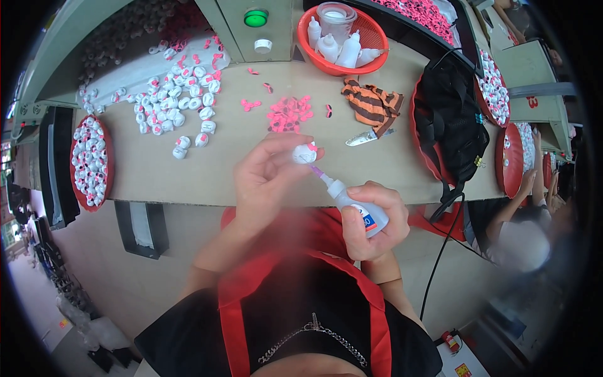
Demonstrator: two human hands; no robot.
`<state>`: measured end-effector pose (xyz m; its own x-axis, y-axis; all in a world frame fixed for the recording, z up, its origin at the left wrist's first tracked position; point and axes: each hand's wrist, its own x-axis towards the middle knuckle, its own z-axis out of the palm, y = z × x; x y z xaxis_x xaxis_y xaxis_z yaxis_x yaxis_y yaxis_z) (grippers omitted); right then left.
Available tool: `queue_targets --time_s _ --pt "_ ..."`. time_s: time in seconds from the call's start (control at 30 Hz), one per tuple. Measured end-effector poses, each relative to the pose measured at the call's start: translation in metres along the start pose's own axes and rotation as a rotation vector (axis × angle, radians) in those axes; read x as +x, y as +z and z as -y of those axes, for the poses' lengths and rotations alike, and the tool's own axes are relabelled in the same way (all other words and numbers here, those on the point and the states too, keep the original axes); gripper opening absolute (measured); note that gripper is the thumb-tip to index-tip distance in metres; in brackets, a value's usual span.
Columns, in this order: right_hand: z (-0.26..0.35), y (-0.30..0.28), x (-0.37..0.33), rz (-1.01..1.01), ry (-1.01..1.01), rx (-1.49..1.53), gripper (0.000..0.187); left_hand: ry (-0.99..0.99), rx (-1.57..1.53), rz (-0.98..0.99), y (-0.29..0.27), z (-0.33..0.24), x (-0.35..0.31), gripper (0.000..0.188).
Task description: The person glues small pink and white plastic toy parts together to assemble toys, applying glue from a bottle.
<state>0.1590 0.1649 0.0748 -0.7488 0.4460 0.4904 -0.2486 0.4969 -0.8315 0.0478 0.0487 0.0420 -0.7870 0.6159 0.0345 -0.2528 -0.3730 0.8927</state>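
My left hand [270, 166] pinches a small round white piece [304, 153] with a pink patch on it, above the table's front edge. In my right hand [377, 223] is a squeeze glue bottle [361, 210], tilted so that its purple-tipped nozzle reaches the lower side of the white piece; whether it touches I cannot tell. Beyond my hands lies a pile of small flat pink pieces [289, 114]. Many white round pieces with pink bits [166, 103] are spread over the table to the left.
A red basket [304, 47] with white squeeze bottles stands at the back. Right of the pink pile are a striped cloth [370, 103], a knife-like blade [361, 138] and a black bag [449, 119]. A red tray [108, 163] of white pieces sits left. Another person [521, 235] works at right.
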Motion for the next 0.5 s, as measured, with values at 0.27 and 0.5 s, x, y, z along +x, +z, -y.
queue_targets --time_s 0.27,0.5 --pt "0.006 -0.005 0.011 0.011 -0.054 -0.046 0.023 0.001 0.037 0.025 -0.006 0.001 0.001 0.033" --pt "0.003 -0.006 0.002 -0.027 0.049 -0.01 0.018 -0.21 -0.155 0.006 -0.005 -0.003 0.004 0.035"
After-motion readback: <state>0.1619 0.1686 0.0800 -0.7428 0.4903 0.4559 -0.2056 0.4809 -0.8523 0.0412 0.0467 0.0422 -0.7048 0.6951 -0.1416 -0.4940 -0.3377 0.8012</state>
